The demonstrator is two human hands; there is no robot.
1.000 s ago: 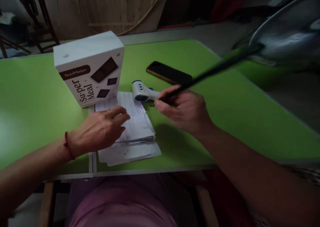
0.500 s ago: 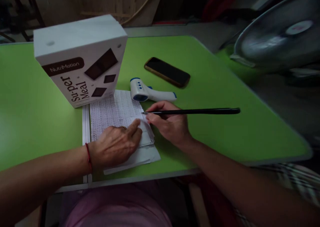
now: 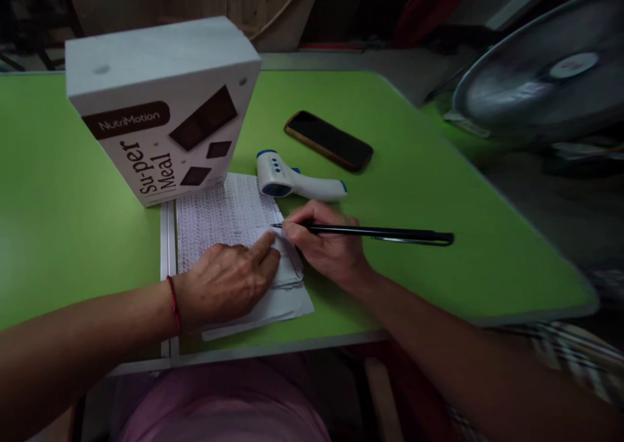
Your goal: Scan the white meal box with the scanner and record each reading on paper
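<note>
Closely written sheets of paper (image 3: 219, 211) lie stacked on the green table, with smaller folded or torn pieces on top at the right. My left hand (image 3: 231, 279) rests palm down across them, its index finger stretched toward the pen tip and the other fingers slightly bent. A long black pen (image 3: 390, 233) is gripped between the thumb and fingers of my right hand (image 3: 329, 247). Its tip is at the paper, just beyond my left index fingertip; whether it touches is too small to tell. A white and blue infrared thermometer (image 3: 299, 182) lies just beyond my right hand.
A tall white NutriMotion box (image 3: 160, 123) stands behind the papers at left. Farther right lies a dark phone (image 3: 329, 140) in a brown-edged case. The green table (image 3: 439, 260) has a metal-edged seam at left. A large round fan (image 3: 526, 78) stands off its right side.
The pen has tilted, its rear end lower and nearer me, and my right hand has shifted slightly. My left hand keeps its place on the paper. The view has moved a little.
</note>
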